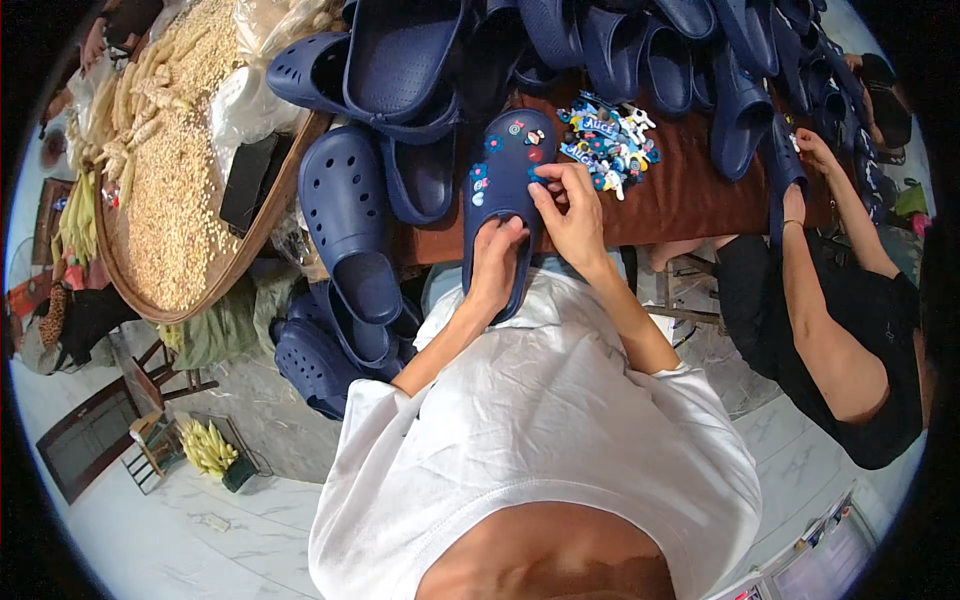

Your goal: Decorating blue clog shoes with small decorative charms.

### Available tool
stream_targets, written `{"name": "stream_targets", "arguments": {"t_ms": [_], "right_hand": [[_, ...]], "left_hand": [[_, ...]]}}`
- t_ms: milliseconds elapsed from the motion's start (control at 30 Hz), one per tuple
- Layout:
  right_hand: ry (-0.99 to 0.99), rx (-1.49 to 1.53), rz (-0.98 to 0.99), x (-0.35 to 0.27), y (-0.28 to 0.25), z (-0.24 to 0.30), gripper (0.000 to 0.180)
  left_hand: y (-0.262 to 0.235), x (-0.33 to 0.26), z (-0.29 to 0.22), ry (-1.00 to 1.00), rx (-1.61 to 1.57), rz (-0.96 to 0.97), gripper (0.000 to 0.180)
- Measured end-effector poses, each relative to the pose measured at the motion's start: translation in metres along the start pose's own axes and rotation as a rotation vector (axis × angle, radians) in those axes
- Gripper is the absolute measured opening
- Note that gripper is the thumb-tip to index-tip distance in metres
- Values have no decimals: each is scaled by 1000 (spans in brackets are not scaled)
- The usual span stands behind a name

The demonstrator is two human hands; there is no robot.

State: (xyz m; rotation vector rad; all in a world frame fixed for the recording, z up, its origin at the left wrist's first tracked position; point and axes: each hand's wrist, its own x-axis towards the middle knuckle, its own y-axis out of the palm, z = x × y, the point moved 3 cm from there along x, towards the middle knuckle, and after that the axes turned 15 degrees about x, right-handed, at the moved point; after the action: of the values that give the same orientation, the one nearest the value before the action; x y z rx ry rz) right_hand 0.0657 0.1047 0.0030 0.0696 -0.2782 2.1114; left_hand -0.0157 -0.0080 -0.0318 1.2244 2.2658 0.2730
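Note:
A navy-blue clog lies toe away from me at the table's near edge. Small colourful shoe charms sit in several of the holes on its upper. My left hand reaches into the foot opening and grips the clog, its fingertips partly hidden inside. At the right side of the upper, my right hand has thumb and forefinger pinched at a small blue charm. Just right of the clog lies a heap of loose charms, some blue with white letters, others white figures.
More navy clogs crowd the brown-covered table, with others piled below its left edge. A round tray of corn kernels holds a black phone. At right, a co-worker's hands handle another clog.

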Motion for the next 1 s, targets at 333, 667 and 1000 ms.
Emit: {"name": "stream_targets", "arguments": {"t_ms": [333,667,1000], "right_hand": [[275,116,3,-6,-5,-24,39],[175,-61,151,2,-7,-27,36],[111,-209,26,-2,-25,-43,20]], "left_hand": [[17,6,-9,-110,-68,-110,32],[7,8,-1,-118,-24,-119,18],[16,12,-4,-112,-144,-185,14]]}}
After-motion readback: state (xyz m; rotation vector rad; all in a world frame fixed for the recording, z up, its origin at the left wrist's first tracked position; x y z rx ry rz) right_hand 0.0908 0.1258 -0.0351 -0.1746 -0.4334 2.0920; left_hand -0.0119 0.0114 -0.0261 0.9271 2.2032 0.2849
